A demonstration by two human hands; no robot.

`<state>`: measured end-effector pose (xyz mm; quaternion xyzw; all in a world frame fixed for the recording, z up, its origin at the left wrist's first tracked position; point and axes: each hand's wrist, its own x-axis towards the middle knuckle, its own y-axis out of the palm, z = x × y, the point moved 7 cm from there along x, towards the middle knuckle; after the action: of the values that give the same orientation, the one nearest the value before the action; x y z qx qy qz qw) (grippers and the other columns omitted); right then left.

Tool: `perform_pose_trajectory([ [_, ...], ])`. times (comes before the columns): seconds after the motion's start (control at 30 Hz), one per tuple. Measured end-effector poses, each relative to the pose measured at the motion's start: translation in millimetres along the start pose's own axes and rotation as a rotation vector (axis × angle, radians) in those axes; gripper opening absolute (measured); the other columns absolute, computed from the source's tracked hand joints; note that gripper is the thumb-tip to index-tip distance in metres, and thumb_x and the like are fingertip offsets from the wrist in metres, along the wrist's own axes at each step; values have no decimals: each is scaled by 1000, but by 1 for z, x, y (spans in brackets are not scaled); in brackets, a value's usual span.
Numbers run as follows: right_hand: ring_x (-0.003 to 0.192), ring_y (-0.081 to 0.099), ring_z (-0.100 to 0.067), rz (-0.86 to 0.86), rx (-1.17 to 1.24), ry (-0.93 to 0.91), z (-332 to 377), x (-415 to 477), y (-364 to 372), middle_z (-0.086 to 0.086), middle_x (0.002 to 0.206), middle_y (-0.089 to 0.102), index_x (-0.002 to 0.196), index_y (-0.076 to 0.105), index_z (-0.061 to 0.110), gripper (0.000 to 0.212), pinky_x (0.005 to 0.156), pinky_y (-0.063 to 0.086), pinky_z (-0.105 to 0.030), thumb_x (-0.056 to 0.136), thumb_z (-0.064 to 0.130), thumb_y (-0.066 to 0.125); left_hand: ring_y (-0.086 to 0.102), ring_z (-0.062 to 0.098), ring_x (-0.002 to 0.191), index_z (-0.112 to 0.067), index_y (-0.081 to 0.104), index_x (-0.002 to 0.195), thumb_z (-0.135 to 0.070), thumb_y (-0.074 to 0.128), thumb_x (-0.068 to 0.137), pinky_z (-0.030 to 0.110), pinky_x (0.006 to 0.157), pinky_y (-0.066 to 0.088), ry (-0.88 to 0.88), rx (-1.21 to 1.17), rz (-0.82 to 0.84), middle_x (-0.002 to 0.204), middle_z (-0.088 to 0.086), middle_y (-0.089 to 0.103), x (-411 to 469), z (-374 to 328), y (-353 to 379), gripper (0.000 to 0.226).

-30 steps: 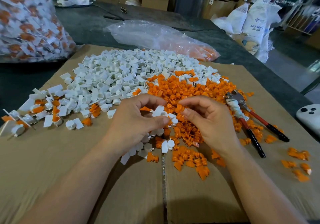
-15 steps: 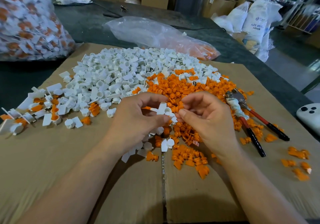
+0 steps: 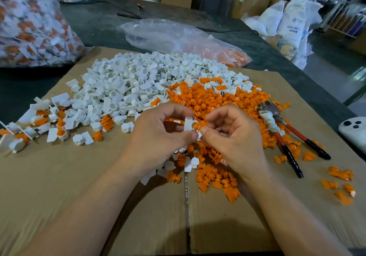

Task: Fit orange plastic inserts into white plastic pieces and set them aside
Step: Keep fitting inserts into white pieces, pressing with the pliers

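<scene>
Left hand: thumb and fingers pinch white piece; flat tab upright, round socket facing right.
Right hand: fingertips pinch orange insert, seated at the socket mouth.
Orange heap: just behind both hands, on cardboard.
White heap: farther back, left.

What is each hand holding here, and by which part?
The left hand pinches a white piece by its flat tab; the right hand pinches an orange insert by its outer end, its tip at the piece's cup.
</scene>
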<state>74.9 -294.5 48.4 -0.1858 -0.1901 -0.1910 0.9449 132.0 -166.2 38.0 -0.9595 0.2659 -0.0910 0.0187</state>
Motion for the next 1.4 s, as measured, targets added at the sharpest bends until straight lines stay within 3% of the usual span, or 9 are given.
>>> perform_pose_trajectory([
  [0.07,56,55,-6,-8,-12,4,-2,0,-1,12,66,60,74,56,30,24,51,52,-33,68,11,69,53,-3,44,-26,67,79,1,71,75,9,40,37,25,-1,4,55,-15,62,0,-1,0,27],
  [0.23,53,54,-4,16,-42,-53,0,-1,3,12,65,60,75,58,32,22,48,44,-15,69,13,68,61,-2,53,-28,67,80,2,69,77,12,47,45,44,31,-11,64,-14,68,1,-2,-2,30],
  [0.37,59,62,-9,29,-26,-116,4,-2,5,13,68,64,80,64,36,22,54,54,-26,72,17,70,68,8,63,-27,68,80,-1,70,76,29,60,55,32,18,-38,75,3,71,2,0,-5,27],
  [0.5,68,65,-10,23,-18,-148,6,-1,4,13,74,67,89,66,37,25,61,55,-27,73,18,71,69,11,63,-26,70,79,-13,73,66,21,62,56,15,-44,-36,72,-2,72,2,1,-6,19],
  [0.57,71,64,-8,38,-66,-187,8,-1,4,13,78,65,96,66,29,25,63,54,-25,73,18,71,69,12,62,-25,70,78,-19,72,61,21,62,57,1,-55,-50,70,-1,72,2,2,-7,18],
  [0.73,81,59,-2,71,-140,-255,12,-2,6,13,87,58,106,60,21,37,70,50,-16,71,15,71,70,15,62,-24,71,76,-7,71,67,18,57,54,-21,-126,-54,67,-1,72,3,3,-7,19],
  [0.9,90,59,1,57,-143,-267,12,-1,4,16,94,59,105,60,20,33,74,47,-12,74,12,70,69,14,60,-21,75,73,-15,69,56,19,60,55,-92,-246,-6,64,0,71,4,8,-4,19],
  [1.17,86,62,-1,46,-121,-243,9,0,2,17,92,62,104,60,25,33,75,51,-18,73,14,69,70,14,62,-15,75,67,-10,70,51,17,57,54,-166,-354,34,66,5,72,5,11,-2,17],
  [1.4,84,63,-1,26,-172,-287,13,-2,2,16,90,62,104,61,19,33,73,50,-14,72,14,70,70,17,62,-16,75,64,-15,72,49,18,58,54,-136,-305,20,66,6,71,4,10,-3,16],
])
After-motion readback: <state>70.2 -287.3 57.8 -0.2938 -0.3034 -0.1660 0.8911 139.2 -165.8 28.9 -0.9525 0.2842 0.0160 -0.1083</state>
